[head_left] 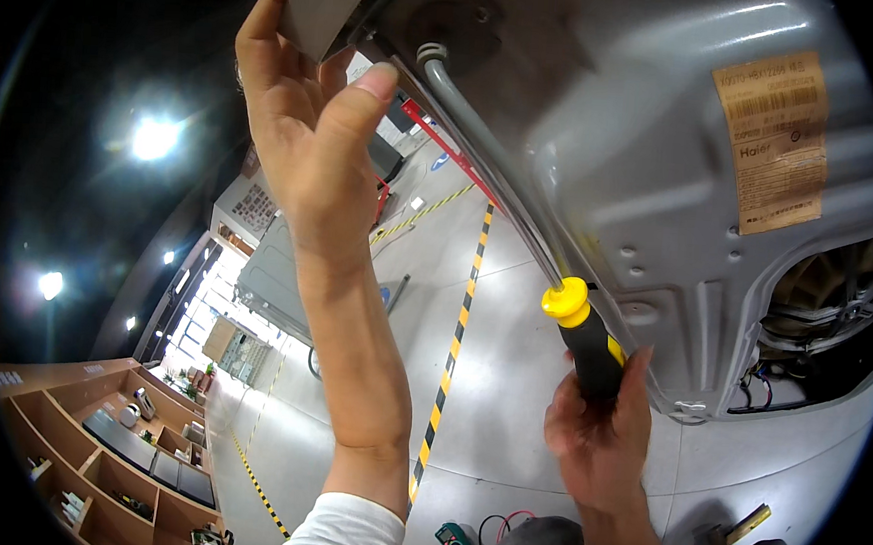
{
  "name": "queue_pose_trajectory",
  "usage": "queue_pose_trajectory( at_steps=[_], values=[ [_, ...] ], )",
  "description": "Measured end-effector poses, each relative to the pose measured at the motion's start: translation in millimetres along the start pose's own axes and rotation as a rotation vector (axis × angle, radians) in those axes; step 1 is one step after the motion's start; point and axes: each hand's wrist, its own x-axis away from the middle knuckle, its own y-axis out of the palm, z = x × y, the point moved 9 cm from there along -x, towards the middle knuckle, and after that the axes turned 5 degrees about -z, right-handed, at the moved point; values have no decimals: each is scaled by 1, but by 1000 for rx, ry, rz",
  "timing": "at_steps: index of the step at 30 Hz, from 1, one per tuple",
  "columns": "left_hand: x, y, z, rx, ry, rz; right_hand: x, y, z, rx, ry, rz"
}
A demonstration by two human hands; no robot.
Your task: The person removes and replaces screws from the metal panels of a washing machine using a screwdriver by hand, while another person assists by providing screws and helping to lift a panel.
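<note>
My left hand (320, 131) is raised at the upper left, its fingers curled round a grey metal piece (328, 1) at the edge of a grey appliance panel (645, 135). My right hand (597, 422) grips a screwdriver (592, 347) with a yellow and black handle. Its long shaft runs up beside a grey bent tube (467, 105) toward the piece by my left thumb; the tip is too small to make out. The panel carries a tan label (769, 143) and has an opening (819, 306) with wiring at the right.
Wooden compartments (68, 420) with items stand lower left, a grey appliance (266, 277) farther back. Yellow and black tape (464, 314) crosses the floor. A green multimeter (455, 541) with leads and a metal-and-yellow tool (741, 531) lie low on the floor.
</note>
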Motion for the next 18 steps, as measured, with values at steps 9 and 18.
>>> queue_pose_trajectory(
  at_steps=[9, 18],
  values=[
    [1, -1, 3, -164, -5, -96, -6, 5, 0, -68, 52, 11],
    [1, 1, 4, -164, -7, -98, -9, 4, -7, 91, 10, -68]
  ],
)
